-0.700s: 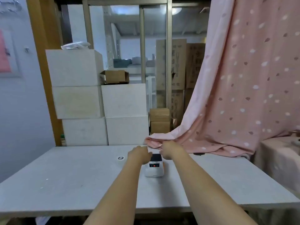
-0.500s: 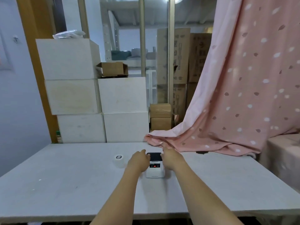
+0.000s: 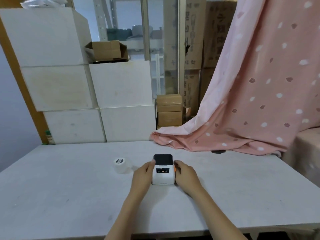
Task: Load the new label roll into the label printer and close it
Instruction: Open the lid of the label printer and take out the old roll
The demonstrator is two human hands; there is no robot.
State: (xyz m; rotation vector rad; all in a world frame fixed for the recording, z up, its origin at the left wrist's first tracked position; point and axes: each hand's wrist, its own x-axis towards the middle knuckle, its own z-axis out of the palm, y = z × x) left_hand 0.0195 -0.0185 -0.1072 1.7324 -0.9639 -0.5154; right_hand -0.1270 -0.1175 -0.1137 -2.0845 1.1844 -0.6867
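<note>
A small white label printer [image 3: 163, 177] with a black top lid and a small lit display stands in the middle of the grey table [image 3: 69, 196], its lid down. My left hand [image 3: 142, 175] presses against its left side and my right hand [image 3: 185, 175] against its right side, next to an orange tab. The white label roll [image 3: 121, 165] with a dark core sits on the table a short way to the left of the printer, apart from both hands.
A pink patterned curtain [image 3: 242, 101] drapes onto the table's far right edge. Stacked white boxes [image 3: 97, 104] and brown cartons [image 3: 169, 110] stand behind the table. A cloth-covered surface [image 3: 308, 149] is at the right.
The view has dropped and moved closer. My hands have slid back from the printer's far end to its two sides. The label roll has not moved.
</note>
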